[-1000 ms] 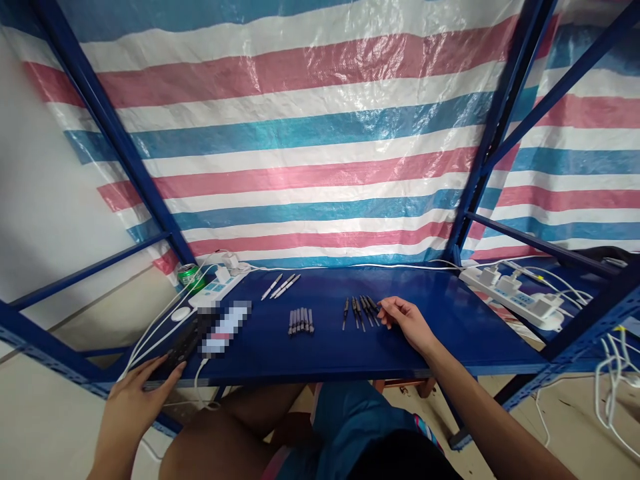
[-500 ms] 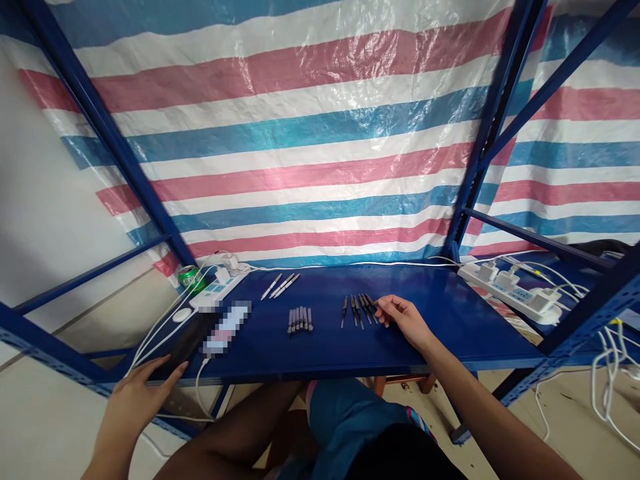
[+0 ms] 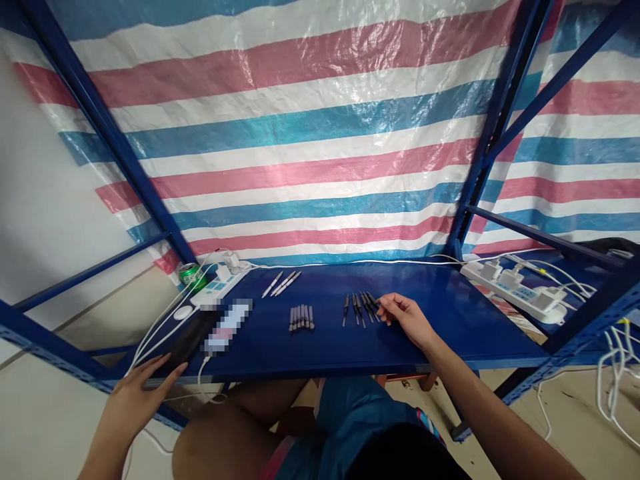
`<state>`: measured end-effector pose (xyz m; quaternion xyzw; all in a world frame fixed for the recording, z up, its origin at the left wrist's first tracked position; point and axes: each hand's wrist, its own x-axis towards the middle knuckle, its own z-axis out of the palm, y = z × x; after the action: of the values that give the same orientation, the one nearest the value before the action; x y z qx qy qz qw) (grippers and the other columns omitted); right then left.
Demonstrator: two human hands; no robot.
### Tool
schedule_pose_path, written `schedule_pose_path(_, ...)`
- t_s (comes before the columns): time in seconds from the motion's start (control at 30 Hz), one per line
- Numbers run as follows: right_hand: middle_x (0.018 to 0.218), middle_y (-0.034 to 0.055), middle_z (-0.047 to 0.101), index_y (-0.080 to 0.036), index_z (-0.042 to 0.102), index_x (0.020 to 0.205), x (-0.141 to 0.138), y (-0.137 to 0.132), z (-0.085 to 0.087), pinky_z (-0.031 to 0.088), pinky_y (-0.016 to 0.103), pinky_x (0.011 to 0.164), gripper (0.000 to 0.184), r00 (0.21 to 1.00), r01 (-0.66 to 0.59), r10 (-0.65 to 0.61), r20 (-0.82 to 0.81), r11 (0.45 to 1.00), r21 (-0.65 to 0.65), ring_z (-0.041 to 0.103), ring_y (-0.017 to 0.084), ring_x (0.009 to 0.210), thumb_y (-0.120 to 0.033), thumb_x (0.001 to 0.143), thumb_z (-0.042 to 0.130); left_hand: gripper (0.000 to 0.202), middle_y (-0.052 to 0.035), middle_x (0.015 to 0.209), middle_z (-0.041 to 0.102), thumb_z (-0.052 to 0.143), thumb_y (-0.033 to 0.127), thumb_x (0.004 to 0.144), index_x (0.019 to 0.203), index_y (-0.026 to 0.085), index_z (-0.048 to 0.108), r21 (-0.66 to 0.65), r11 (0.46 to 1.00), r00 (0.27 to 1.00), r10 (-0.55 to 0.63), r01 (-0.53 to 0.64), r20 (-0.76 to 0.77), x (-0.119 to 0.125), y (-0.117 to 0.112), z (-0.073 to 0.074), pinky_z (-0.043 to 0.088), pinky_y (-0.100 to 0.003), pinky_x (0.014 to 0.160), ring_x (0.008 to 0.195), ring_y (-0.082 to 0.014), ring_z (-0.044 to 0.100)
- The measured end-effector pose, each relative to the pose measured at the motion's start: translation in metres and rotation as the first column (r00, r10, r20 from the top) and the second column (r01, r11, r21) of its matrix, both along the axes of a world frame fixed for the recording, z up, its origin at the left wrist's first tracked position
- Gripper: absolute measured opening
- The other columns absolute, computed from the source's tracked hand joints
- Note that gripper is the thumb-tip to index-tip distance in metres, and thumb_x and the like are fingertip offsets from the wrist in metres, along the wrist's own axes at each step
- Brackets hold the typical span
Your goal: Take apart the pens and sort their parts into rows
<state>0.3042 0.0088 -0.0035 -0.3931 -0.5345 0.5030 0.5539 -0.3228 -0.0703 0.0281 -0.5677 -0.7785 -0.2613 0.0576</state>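
Head view: right hand beside dark tools, power strip left.

Slight tilt of view vs. 1 s ago: blue steel shelf a bit higher in frame, R-side power strip more level. Wider spread of L hand fingers, lower left, just beside black object. Only tiny shift of R hand, fingertips near right end of dark screwdriver-type tools, mid-shelf.
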Motion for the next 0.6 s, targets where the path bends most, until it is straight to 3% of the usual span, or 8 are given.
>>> schedule_pose_path(0.17,0.083,0.0076,0.074,-0.022,0.074,0.092,0.0,0.001,-0.002,0.049,0.033,0.061,0.046,1.0,0.005,-0.005,0.005,1.0,-0.006,0.063,0.02,0.07,-0.068,0.088,0.075,0.077,-0.0097,0.143,0.068,0.06,0.074,0.078,0.137,0.025,0.065,-0.096,0.992,0.992,0.089,-0.081,0.085,0.004,-0.007,0.005,0.057,-0.051,0.096,0.094,-0.0342,0.074)
schedule_pose_path(0.33,0.084,0.0073,0.075,-0.022,0.074,0.092,-0.001,-0.001,0.001,0.049,0.032,0.062,0.045,1.0,-0.008,0.008,0.006,1.0,-0.008,0.063,0.019,0.07,-0.066,0.088,0.076,0.093,-0.0111,0.142,0.069,0.06,0.076,0.077,0.152,0.023,0.049,-0.064,0.995,0.993,0.087,-0.082,0.085,0.007,-0.009,0.005,0.06,-0.046,0.084,0.084,-0.0317,0.073)
schedule_pose_path(0.5,0.084,0.007,0.075,-0.022,0.074,0.092,-0.002,-0.001,0.002,0.048,0.032,0.061,0.044,1.0,-0.017,0.017,0.0,1.0,-0.018,0.062,0.019,0.069,-0.065,0.088,0.076,0.084,-0.0155,0.138,0.069,0.053,0.075,0.078,0.138,0.016,0.06,0.05,0.997,0.998,0.057,-0.055,-0.032,0.006,-0.006,-0.007,0.053,-0.05,0.107,0.114,-0.0403,0.07)
schedule_pose_path(0.6,0.085,0.0071,0.075,-0.022,0.074,0.093,-0.002,0.0,0.0,0.049,0.032,0.061,0.044,1.0,-0.016,0.016,0.005,1.0,-0.019,0.063,0.019,0.07,-0.066,0.088,0.077,0.079,-0.0179,0.136,0.069,0.048,0.073,0.081,0.132,0.015,0.063,0.097,0.995,0.993,0.011,0.001,-0.117,0.003,-0.005,-0.013,0.047,-0.049,0.114,0.125,-0.0405,0.065)
